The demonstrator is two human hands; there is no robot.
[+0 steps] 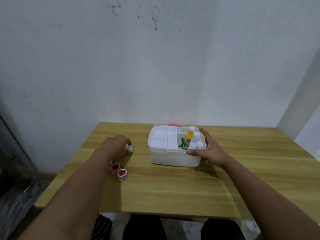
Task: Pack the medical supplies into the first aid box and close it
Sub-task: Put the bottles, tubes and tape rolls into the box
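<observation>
The white first aid box [170,157] stands open on the wooden table [173,187], right of centre. A white inner tray [161,140] covers its left half. The right half holds a yellow bottle [189,134], white bottles [196,135] and a green packet [182,142]. My right hand [207,148] grips the box's right rim, thumb on the front edge. My left hand [116,144] is closed on a small white bottle [129,147] on the table left of the box. Two tape rolls with red centres [118,171] lie near my left forearm.
A white wall rises directly behind the table's far edge. Something red and white [174,125] shows just behind the box, perhaps its lid. My knees are under the table's near edge. A dark floor lies off the left edge.
</observation>
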